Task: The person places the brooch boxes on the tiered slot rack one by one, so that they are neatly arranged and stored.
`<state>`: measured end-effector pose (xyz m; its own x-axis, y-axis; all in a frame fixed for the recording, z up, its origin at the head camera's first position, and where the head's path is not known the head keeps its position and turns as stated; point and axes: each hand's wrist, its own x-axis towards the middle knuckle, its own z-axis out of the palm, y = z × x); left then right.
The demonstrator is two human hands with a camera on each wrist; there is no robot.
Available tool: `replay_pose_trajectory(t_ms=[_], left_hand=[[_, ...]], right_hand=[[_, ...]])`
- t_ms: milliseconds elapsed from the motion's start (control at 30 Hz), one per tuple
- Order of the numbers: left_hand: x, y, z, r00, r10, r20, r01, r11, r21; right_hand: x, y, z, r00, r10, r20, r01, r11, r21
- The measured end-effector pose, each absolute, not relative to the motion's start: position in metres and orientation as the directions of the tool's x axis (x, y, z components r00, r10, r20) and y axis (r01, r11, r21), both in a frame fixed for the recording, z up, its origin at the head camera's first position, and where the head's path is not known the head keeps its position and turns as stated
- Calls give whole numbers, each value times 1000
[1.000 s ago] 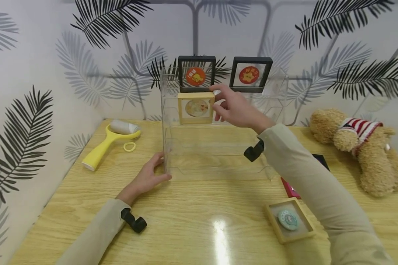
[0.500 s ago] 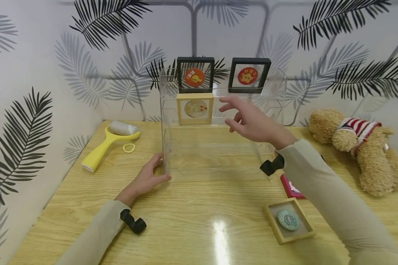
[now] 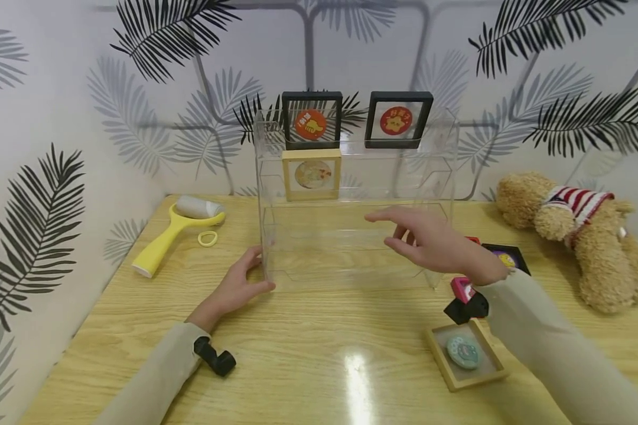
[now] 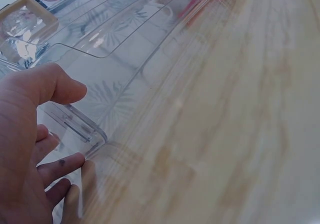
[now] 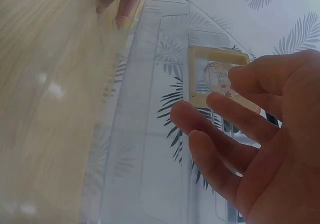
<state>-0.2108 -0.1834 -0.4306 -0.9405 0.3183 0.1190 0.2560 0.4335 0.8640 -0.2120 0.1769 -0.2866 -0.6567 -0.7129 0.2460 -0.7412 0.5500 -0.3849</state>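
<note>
A clear acrylic display rack (image 3: 313, 260) with stepped tiers stands on the wooden table. My left hand (image 3: 236, 289) grips its lower left side, the thumb at the front corner and the fingers along the side panel; the left wrist view shows the thumb (image 4: 62, 84) close by the clear edge. Over the rack's lower right part hovers my right hand (image 3: 430, 239), holding nothing, its fingers loosely bent. A yellow-framed display case (image 3: 312, 175) sits in the second tier at the left. Two black-framed cases, one with an orange badge (image 3: 311, 124) and one with a red badge (image 3: 396, 120), occupy the top tier.
Right of the rack lie a wooden-framed case (image 3: 440, 354) with a teal badge, a pink-framed case (image 3: 461, 289) and a black-framed case (image 3: 521, 260), beside a teddy bear (image 3: 601, 260). At the left are a yellow-handled lint roller (image 3: 162, 245) and a yellow ring (image 3: 207, 238).
My right hand has let go of the yellow-framed case and drawn back down and to the right, leaving it in the second tier. The left hand stays at the rack's side.
</note>
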Motion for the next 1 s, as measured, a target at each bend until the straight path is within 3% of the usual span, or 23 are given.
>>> replay_pose_trajectory(t_ms=[500, 833, 933, 1000], left_hand=[[-210, -184, -432, -938, 329, 112, 254, 427, 868], [-210, -185, -432, -941, 316, 122, 258, 434, 863], [-211, -184, -432, -939, 319, 132, 268, 432, 861], [-211, -184, -432, -939, 320, 128, 265, 434, 861]], right_hand=[[-168, 225, -348, -658, -707, 260, -711, 469, -524], [-149, 249, -367, -687, -677, 264, -685, 481, -547], [-144, 261, -367, -688, -692, 216, -670, 494, -554], [-139, 271, -364, -709, -696, 115, -621, 539, -569]])
